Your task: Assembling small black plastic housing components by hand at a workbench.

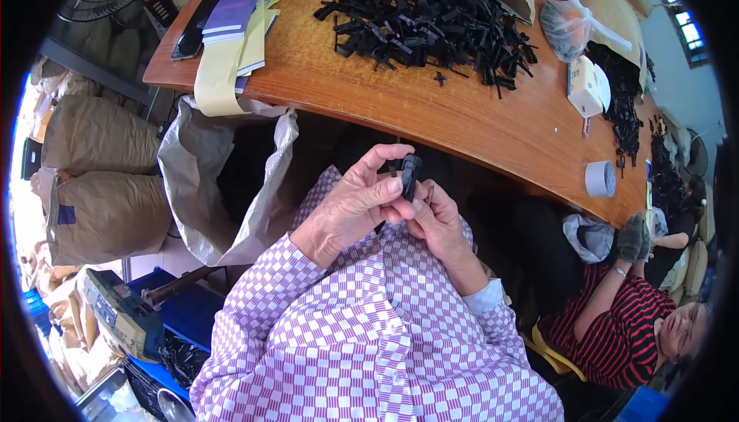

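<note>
Left hand (352,200) pinches a small black part (413,174) in front of the bench (304,52), right hand (442,226) close at its lower end, grip unclear; looks like mid-handwork, next move likely needing steady left hold.

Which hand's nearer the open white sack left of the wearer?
Left. The left hand is right of the open white sack; the right hand is farther right, beyond the left hand.
</note>
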`<state>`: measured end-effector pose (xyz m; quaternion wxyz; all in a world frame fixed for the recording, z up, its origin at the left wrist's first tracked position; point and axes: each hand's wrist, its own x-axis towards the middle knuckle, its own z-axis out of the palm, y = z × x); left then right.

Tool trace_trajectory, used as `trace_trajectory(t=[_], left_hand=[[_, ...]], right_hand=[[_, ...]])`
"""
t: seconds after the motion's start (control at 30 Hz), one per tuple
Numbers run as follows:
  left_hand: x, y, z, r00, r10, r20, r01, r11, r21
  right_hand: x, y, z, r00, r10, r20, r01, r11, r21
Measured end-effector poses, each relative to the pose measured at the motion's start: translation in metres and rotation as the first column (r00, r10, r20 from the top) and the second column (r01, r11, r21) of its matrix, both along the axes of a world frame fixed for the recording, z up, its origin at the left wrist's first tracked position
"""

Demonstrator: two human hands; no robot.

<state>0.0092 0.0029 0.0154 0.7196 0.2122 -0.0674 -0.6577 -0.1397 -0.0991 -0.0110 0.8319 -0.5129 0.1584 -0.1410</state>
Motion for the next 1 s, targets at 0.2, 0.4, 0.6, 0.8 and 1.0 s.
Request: trace_trajectory(t=[0.2,0.4,0.6,0.8,1.0], left_hand=[[-0.003,0.003,0.009,0.972,0.031,0.234,-0.052,0.995,0.084],[-0.009,0.002,0.009,0.696,0.06,0.716,-0.237,0.96,0.15],[-0.018,-0.002,-0.001,0.611,0.137,0.779,-0.322,0.943,0.087],[-0.022,-0.002,-0.002,0.413,0.117,0.903,-0.363,0.931,0.046],[-0.023,-0.002,0.009,0.03,0.066,0.997,-0.401,0.915,-0.048]], right_hand=[[0.002,0.006,0.004,0.995,-0.062,-0.074,0.044,0.972,-0.231],[0.004,0.007,0.028,0.952,-0.251,-0.177,0.121,0.835,-0.537],[0.013,0.013,0.034,0.952,-0.197,-0.234,0.064,0.877,-0.476],[0.016,0.016,0.034,0.951,-0.226,-0.213,0.091,0.858,-0.506],[0.017,0.015,0.026,0.953,-0.223,-0.204,0.107,0.881,-0.462]])
